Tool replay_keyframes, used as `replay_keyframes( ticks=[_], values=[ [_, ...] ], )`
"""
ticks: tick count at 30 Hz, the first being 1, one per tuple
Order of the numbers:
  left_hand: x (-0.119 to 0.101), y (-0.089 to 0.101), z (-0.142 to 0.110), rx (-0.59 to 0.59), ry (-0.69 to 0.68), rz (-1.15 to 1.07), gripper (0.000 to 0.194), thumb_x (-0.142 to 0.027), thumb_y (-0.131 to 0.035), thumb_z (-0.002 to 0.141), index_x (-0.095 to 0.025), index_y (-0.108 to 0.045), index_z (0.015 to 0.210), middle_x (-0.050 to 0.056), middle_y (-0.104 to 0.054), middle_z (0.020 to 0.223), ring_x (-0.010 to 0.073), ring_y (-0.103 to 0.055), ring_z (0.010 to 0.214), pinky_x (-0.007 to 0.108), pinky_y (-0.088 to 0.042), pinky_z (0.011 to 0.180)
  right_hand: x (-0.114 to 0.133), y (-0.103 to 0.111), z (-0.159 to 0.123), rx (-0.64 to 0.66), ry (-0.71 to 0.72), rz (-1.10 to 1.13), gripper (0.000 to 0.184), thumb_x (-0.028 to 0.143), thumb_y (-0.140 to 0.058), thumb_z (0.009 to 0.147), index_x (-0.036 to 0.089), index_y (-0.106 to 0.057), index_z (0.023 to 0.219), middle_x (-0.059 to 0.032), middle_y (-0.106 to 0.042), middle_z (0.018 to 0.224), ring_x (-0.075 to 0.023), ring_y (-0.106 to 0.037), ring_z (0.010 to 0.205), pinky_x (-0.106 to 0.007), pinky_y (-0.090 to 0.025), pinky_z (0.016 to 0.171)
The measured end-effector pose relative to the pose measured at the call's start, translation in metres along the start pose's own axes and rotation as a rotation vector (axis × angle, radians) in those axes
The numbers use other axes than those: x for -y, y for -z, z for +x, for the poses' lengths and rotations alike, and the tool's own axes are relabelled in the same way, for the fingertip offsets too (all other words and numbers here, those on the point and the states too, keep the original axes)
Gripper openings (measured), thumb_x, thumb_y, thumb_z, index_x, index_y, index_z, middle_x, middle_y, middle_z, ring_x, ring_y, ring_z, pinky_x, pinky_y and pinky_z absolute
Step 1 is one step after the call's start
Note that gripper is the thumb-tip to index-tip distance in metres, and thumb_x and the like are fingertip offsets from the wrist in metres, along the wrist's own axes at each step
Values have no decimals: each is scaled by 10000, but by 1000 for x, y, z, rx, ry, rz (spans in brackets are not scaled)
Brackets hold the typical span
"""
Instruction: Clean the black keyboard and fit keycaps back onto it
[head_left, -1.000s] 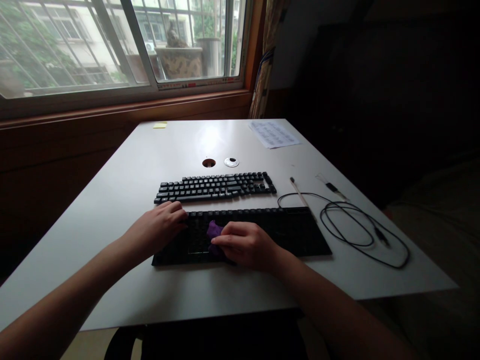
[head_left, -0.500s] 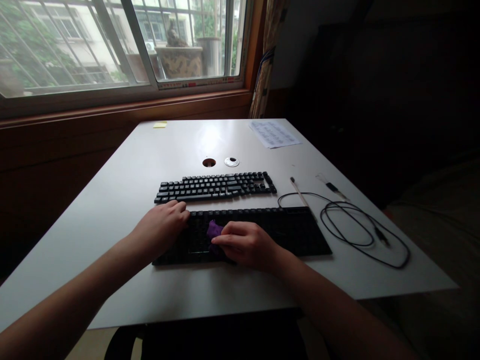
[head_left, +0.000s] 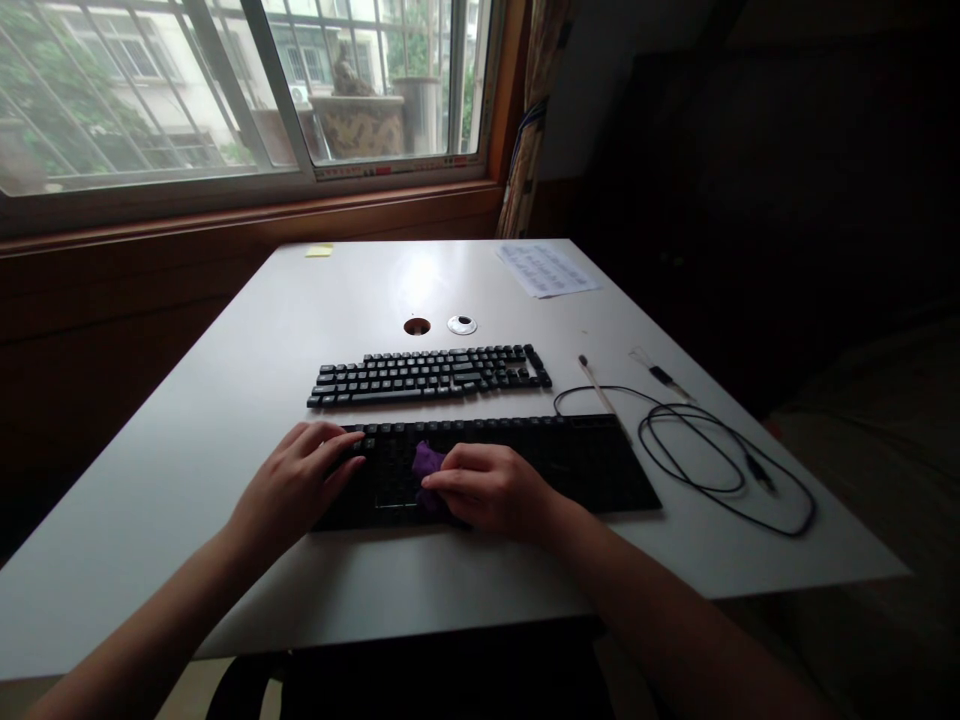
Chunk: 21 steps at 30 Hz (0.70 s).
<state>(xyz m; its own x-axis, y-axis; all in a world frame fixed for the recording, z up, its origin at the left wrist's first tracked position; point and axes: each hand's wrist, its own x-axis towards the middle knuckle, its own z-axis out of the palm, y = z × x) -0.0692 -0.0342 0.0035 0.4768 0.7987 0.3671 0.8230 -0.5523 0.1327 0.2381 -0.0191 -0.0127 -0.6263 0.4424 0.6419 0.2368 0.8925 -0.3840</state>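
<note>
A black keyboard base (head_left: 585, 470) lies on the white table, with a row of keycaps along its far edge and most of the rest bare and dark. My left hand (head_left: 296, 475) is over its left end, thumb and index finger apart, nothing visible between them. By those fingertips a couple of keycaps (head_left: 366, 443) show below the far row. My right hand (head_left: 499, 490) pinches a crumpled purple cloth (head_left: 427, 460) over the middle of the base. Beyond the base, loose black keycaps (head_left: 427, 377) are laid out in keyboard order.
To the right are a coiled black cable (head_left: 705, 485), a thin brush-like stick (head_left: 596, 383) and a small wire tool (head_left: 661, 376). Printed papers (head_left: 547, 270) and a yellow note (head_left: 319, 250) lie at the far edge. A cable hole (head_left: 417, 326) and its ring cover (head_left: 462, 325) sit mid-table.
My left hand has drawn back left and its thumb and index finger have parted, uncovering keycaps at the base's left end. My right hand and the cloth stay in place.
</note>
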Motion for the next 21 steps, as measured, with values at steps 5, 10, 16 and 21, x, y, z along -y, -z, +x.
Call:
replay_keyframes(
  ticks=[5,10,16,21],
  values=[
    [-20,2,-14,11,-7,96,375,-285,-578,1007,-233,-579,1379,119,-629,1259,295,-561,1138,476,-527,1003,0,0,1,10,-11,18,210,141,-621,921,203,-719,1096,-53,-705,942,-124,-652,761,-230,-549,675],
    [-37,-3,-14,29,26,105,455,-304,-566,1012,-177,-503,1445,159,-577,1348,319,-530,1224,510,-513,1062,-1,-1,0,6,-12,20,213,139,-619,921,197,-725,1096,-55,-705,943,-126,-651,762,-232,-549,670],
    [-46,-9,-13,-17,51,84,444,-292,-543,1021,-173,-478,1444,167,-595,1303,322,-549,1208,517,-533,1042,-2,-3,-1,10,-11,21,228,134,-633,909,203,-723,1107,-56,-705,957,-130,-656,768,-234,-552,671],
    [-45,-12,-12,-30,37,106,411,-242,-530,1020,-173,-509,1424,153,-638,1271,315,-582,1148,509,-558,999,-2,-3,-1,11,-10,27,215,142,-623,922,197,-727,1102,-58,-706,944,-125,-652,762,-228,-549,671]
  ],
)
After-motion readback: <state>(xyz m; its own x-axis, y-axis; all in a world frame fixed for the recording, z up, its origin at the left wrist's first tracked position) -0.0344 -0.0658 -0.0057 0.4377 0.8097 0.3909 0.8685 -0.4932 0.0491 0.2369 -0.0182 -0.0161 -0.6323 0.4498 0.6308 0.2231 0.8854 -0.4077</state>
